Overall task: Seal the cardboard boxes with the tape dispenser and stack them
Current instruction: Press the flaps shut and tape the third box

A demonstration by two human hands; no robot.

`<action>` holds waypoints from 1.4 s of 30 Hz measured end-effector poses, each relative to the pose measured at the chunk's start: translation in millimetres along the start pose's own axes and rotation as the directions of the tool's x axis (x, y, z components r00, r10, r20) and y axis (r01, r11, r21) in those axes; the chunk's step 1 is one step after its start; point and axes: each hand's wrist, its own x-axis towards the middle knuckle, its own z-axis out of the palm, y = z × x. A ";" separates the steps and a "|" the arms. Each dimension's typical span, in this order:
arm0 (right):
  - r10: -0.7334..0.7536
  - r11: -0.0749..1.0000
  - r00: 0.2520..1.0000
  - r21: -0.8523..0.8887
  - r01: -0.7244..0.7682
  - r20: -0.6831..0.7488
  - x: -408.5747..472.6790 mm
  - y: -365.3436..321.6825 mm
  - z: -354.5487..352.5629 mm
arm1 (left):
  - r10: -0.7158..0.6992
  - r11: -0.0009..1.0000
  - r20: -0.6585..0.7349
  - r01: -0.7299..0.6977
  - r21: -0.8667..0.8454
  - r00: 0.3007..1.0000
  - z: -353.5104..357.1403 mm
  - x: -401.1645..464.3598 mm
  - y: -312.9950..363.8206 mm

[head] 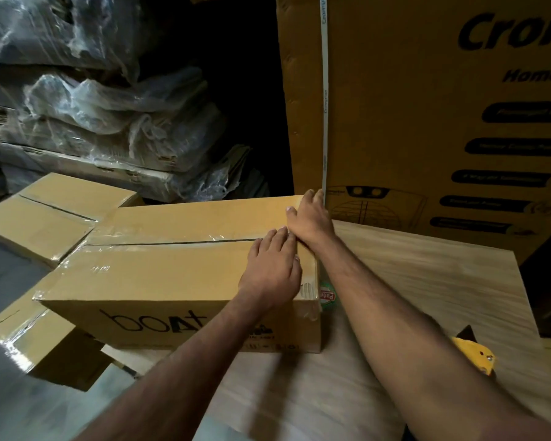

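A brown cardboard box (159,268) printed "boat" lies on a wooden table, its top seam covered by clear tape. My left hand (272,265) rests flat on the box's top near its right end, fingers straight. My right hand (310,218) lies on the far right corner of the same box, fingers reaching over the edge. A yellow tape dispenser (477,354) sits on the table at the right, partly hidden behind my right forearm. Two more taped boxes sit lower to the left, one further back (51,214) and one at the front (35,338).
A tall printed carton (427,106) stands behind the table at the right. Plastic-wrapped stacks of flat cardboard (93,116) fill the back left. The wooden table (442,288) extends right of the box. A round green and red label (328,296) shows at the box's right end.
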 end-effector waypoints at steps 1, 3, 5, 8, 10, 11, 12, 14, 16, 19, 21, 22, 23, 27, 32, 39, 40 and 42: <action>0.012 1.000 1.000 0.014 -0.012 -0.013 -6.4 0.1 2.7 | 0.002 1.000 -0.007 -0.002 -0.004 1.000 1.0 0.0 -0.6; 0.039 0.999 0.998 0.034 -0.037 -0.041 -18.8 -0.6 5.7 | 0.005 1.000 -0.017 -0.005 -0.006 1.000 2.5 -0.6 -1.4; 0.050 0.998 0.997 0.050 -0.047 -0.061 -24.3 0.0 8.7 | 0.012 1.000 -0.021 -0.012 -0.003 1.000 2.8 -0.7 -1.5; 0.056 0.990 0.997 0.132 -0.048 -0.052 -19.0 -4.1 1.1 | 0.007 1.000 -0.016 -0.007 -0.005 1.000 1.7 -1.8 0.4; 0.092 0.968 0.996 0.234 -0.089 -0.003 -3.6 -5.7 -8.0 | 0.002 1.000 -0.007 -0.002 0.009 1.000 0.3 -2.6 1.6; 0.110 0.949 0.993 0.292 -0.118 0.042 4.4 -4.6 -12.2 | 0.001 1.000 -0.004 -0.001 0.014 1.000 -0.3 -2.9 1.8; 0.119 0.921 0.989 0.362 -0.144 0.092 11.5 -1.8 -15.2 | 0.000 1.000 -0.003 0.000 0.015 1.000 -1.2 -2.4 1.7; 0.107 0.831 0.979 0.525 -0.184 0.173 17.5 5.4 -16.7 | -0.001 1.000 -0.005 0.001 0.010 1.000 -2.2 -0.4 1.7; 0.083 0.716 0.977 0.670 -0.195 0.195 18.5 13.0 -9.9 | -0.001 1.000 -0.015 0.001 0.003 1.000 -3.0 2.4 1.2; 0.026 0.570 0.984 0.806 -0.160 0.177 58.3 50.5 36.0 | -0.009 1.000 -0.023 0.009 -0.002 1.000 -2.8 3.1 2.1; -0.004 0.541 0.983 0.827 -0.152 0.183 71.4 70.0 62.2 | -0.012 1.000 -0.021 0.012 -0.009 1.000 -3.4 2.9 2.7; 0.008 0.543 0.985 0.827 -0.147 0.170 77.9 78.9 76.6 | -0.014 1.000 -0.024 0.014 -0.007 1.000 -3.6 2.9 2.7; 0.035 0.534 0.983 0.828 -0.172 0.181 63.6 74.8 72.2 | -0.016 1.000 -0.027 0.016 -0.004 1.000 -3.5 3.0 2.8; 0.102 0.538 0.984 0.824 -0.180 0.148 -50.2 17.6 11.5 | -0.020 1.000 -0.038 0.019 -0.010 0.999 -2.7 5.1 1.6; 0.045 0.576 0.999 0.817 -0.022 -0.006 -107.4 22.2 32.2 | 0.016 1.000 -0.054 -0.017 -0.021 0.998 -4.1 7.0 -6.8; -0.136 0.816 0.985 0.552 0.173 -0.108 -168.5 33.1 41.2 | 0.019 0.997 -0.110 -0.028 -0.074 0.994 -2.3 4.5 -10.2; -0.185 0.841 0.973 0.490 0.229 -0.138 -178.6 37.2 43.7 | 0.021 0.996 -0.119 -0.032 -0.087 0.993 -3.4 3.9 -9.7; -0.255 0.873 0.949 0.379 0.309 -0.186 -189.0 45.8 42.5 | 0.007 0.994 -0.180 -0.026 -0.102 0.984 -5.2 -0.9 -8.1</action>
